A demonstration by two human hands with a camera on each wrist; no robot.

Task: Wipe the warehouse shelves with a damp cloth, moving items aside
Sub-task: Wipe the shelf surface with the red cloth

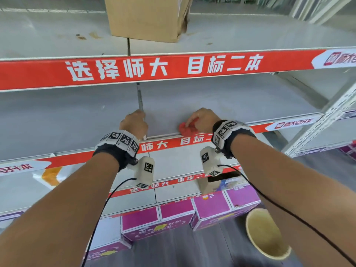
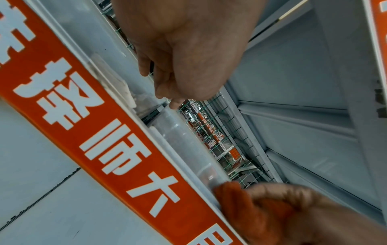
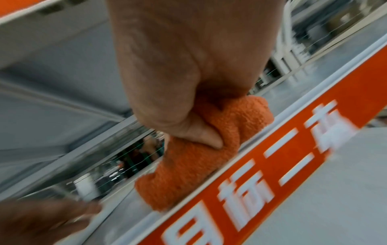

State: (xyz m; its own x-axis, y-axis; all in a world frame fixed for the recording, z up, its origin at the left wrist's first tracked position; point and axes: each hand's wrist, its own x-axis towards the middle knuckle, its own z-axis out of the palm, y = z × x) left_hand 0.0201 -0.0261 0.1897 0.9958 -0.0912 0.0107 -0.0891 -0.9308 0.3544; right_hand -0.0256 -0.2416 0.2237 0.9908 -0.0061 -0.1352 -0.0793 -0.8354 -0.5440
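Fingers of the right hand (image 1: 202,120) bunch a red cloth (image 1: 187,129) against the front lip of the grey shelf (image 1: 231,101). The left hand (image 1: 133,124) rests beside the seam, fingers loosely curled, holding nothing. Red banners (image 1: 154,69) with white lettering edge every level. Above stands a closed cardboard box (image 1: 148,18); below, purple boxes (image 1: 212,209) and an empty yellow bucket (image 1: 267,234).
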